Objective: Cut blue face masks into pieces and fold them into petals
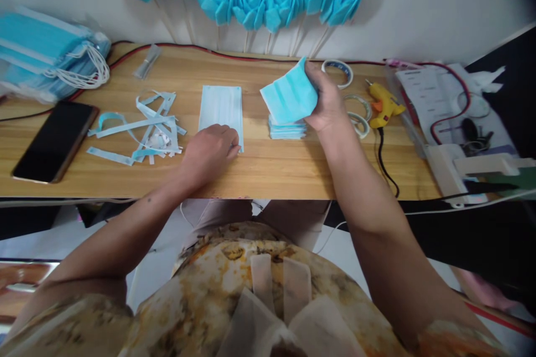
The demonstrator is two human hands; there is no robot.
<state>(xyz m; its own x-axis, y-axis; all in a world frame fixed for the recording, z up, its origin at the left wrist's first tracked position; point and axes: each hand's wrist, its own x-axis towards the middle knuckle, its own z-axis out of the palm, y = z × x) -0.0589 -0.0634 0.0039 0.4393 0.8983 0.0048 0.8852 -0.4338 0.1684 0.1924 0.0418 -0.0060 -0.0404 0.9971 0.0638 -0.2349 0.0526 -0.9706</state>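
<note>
A flat pale blue face mask sheet, without ear loops, lies on the wooden table. My left hand rests over its lower end, fingers curled in at the lower right corner; the exact grip is partly hidden. My right hand pinches a bent blue mask piece between thumb and fingers, tilted up off the table. Directly beneath it sits a stack of cut blue mask pieces, its top partly covered by the held piece.
Blue trimmed strips and a phone lie left, below a pile of masks. Tape rolls, a yellow glue gun and a tray with keys are right. Blue flowers on sticks line the wall.
</note>
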